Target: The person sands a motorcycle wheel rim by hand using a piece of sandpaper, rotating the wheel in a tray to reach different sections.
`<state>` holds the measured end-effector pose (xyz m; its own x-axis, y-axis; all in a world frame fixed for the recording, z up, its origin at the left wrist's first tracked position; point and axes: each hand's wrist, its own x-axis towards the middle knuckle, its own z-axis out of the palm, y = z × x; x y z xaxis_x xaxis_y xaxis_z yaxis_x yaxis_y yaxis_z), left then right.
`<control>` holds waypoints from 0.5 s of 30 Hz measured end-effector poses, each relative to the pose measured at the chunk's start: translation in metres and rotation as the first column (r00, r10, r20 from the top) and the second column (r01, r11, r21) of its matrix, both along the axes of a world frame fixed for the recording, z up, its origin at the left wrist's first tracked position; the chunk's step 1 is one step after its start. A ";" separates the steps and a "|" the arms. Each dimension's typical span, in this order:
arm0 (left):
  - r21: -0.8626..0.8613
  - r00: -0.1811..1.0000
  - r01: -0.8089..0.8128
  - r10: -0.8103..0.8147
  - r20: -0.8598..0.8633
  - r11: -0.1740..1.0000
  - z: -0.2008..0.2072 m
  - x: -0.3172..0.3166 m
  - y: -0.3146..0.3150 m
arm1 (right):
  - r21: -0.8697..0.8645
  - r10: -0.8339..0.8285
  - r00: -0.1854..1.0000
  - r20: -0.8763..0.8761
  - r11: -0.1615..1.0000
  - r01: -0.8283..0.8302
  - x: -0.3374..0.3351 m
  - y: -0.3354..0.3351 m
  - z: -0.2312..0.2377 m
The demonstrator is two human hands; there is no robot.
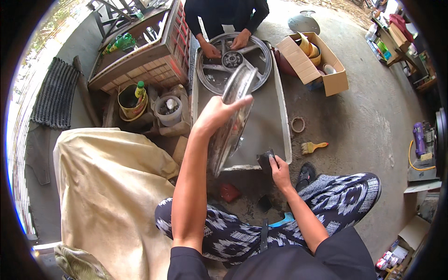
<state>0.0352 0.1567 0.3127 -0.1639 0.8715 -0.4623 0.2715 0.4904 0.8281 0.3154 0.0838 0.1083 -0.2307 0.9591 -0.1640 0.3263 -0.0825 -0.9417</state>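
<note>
My left hand (217, 113) grips the top edge of a silver wheel rim (232, 122) that stands upright on its edge in a shallow grey tray (283, 122). My right hand (280, 171) presses a dark piece of sandpaper (266, 160) against the tray's near corner, just right of the rim's lower part. At the tray's far end, a second spoked wheel (232, 63) lies flat. Another person's two hands (226, 45) rest on that wheel.
A cream cloth (112, 186) covers something at my left. A yellow bucket (131, 101) and a grey tub (168, 109) stand left of the tray. A paintbrush (313, 147), a tape roll (297, 124) and an open cardboard box (313, 63) lie to the right.
</note>
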 end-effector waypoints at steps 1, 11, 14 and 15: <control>0.021 0.998 0.059 -0.059 -0.008 0.998 -0.006 -0.005 0.001 | 0.008 -0.018 1.000 -0.006 1.000 0.018 -0.002 0.003 0.001; -0.029 0.842 0.449 -0.434 -0.321 0.893 -0.031 0.049 -0.007 | 0.064 -0.182 0.978 0.099 0.982 0.177 0.019 0.011 -0.021; 0.013 0.770 0.539 -0.487 -0.412 0.842 -0.039 0.087 -0.024 | 0.057 -0.311 0.949 0.039 0.949 0.309 0.041 0.008 -0.048; -0.020 0.753 0.553 -0.510 -0.416 0.833 -0.041 0.091 -0.033 | -0.084 -0.323 0.945 0.057 0.941 0.327 0.037 0.003 -0.040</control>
